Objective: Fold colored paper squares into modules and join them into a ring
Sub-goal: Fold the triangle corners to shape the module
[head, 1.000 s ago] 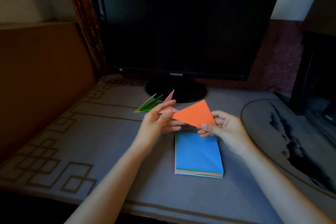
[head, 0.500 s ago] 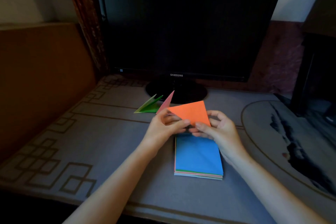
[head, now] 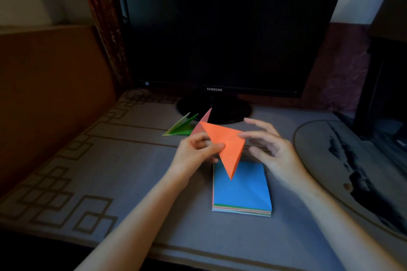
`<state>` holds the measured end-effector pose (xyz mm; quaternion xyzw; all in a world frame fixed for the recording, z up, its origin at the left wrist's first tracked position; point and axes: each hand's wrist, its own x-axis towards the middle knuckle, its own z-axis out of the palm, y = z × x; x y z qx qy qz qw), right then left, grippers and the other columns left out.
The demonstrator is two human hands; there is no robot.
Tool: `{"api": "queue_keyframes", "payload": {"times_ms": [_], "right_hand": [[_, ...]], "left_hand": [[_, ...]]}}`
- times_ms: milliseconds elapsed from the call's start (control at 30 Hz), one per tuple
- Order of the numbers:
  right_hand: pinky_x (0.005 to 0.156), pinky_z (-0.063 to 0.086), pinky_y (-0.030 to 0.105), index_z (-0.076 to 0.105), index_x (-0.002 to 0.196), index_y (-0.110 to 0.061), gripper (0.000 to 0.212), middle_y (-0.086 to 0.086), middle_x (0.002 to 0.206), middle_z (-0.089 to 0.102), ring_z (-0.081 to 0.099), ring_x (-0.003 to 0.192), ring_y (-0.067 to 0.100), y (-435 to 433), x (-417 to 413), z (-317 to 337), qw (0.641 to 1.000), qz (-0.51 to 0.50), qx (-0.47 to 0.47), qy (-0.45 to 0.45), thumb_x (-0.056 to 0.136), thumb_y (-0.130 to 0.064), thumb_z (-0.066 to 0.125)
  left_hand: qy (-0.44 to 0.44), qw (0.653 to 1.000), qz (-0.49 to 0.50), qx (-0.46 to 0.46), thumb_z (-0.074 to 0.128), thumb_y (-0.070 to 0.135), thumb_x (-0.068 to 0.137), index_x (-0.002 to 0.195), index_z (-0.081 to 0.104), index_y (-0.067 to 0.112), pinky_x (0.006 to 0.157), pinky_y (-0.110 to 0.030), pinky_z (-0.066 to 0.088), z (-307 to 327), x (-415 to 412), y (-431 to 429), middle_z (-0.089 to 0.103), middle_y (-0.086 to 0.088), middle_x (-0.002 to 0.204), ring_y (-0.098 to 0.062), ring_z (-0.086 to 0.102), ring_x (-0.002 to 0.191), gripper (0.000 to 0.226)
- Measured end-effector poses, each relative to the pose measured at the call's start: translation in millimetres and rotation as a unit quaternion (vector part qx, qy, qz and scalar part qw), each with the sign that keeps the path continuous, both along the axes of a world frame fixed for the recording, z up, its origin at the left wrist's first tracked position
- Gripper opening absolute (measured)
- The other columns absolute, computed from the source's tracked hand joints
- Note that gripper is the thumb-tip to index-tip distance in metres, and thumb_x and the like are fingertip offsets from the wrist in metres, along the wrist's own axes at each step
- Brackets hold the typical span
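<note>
An orange paper folded into a triangle (head: 228,145) is held in the air above the desk, one corner pointing down. My left hand (head: 196,154) pinches its left edge between thumb and fingers. My right hand (head: 269,149) hovers just right of the triangle with fingers spread and blurred; one fingertip is at the triangle's right corner. Under the triangle lies a stack of colored paper squares (head: 242,191) with a blue sheet on top. A folded green module (head: 182,127) and a folded pink module (head: 203,122) lie behind my left hand.
A dark Samsung monitor (head: 220,28) stands at the back, its round base (head: 231,112) just behind the modules. A patterned grey cloth (head: 110,171) covers the desk. A round dark-patterned mat (head: 352,160) lies at the right. A wooden panel (head: 44,83) rises at the left.
The orange triangle has turned, so one corner now points down. My right hand has let go of it and spread its fingers; my left hand still pinches it.
</note>
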<state>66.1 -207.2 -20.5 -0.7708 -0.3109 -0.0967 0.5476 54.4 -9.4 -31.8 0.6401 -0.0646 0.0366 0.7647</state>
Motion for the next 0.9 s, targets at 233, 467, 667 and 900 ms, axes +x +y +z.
{"api": "queue_keyframes", "payload": {"times_ms": [233,467,667,900], "right_hand": [[0.083,0.048,0.017,0.071,0.085,-0.009,0.018,0.004,0.113,0.064,0.065,0.096,0.008,3.6,0.2,-0.4,0.996,-0.001,0.064,0.06,0.068,-0.01,0.069],[0.065,0.05,0.014,0.066,0.077,-0.007,0.011,-0.002,0.067,0.069,0.063,0.064,0.006,10.8,-0.7,-3.8,0.987,-0.039,0.126,0.095,0.08,0.004,0.064],[0.059,0.05,0.015,0.063,0.075,-0.008,0.014,0.004,0.065,0.066,0.062,0.056,0.008,13.0,-1.5,-4.6,0.984,-0.048,0.125,0.118,0.083,0.004,0.062],[0.055,0.052,0.023,0.056,0.096,-0.014,0.033,0.003,0.075,0.066,0.065,0.068,0.016,17.2,-4.7,-6.3,0.982,-0.021,0.13,0.138,0.068,-0.015,0.074]], "left_hand": [[0.019,0.999,-0.024,-0.026,0.065,-0.003,0.081,0.088,0.065,0.008,0.054,-0.02,0.054,3.0,-4.1,-0.5,0.072,-0.004,0.071,-0.011,0.067,0.062,0.013],[0.033,0.993,-0.076,-0.08,0.05,0.016,0.091,0.1,0.062,0.002,0.073,-0.021,0.056,3.7,-7.4,-2.6,0.073,-0.011,0.091,-0.021,0.071,0.085,0.02],[0.028,0.998,-0.051,-0.025,0.073,0.01,0.072,0.102,0.064,0.003,0.071,-0.021,0.055,3.1,-8.1,-4.2,0.073,-0.012,0.092,-0.02,0.071,0.087,0.032],[0.002,1.0,-0.02,0.014,0.067,-0.002,0.08,0.087,0.064,0.007,0.06,-0.02,0.056,0.4,-6.4,-4.7,0.072,-0.006,0.074,-0.012,0.07,0.069,0.011]]}}
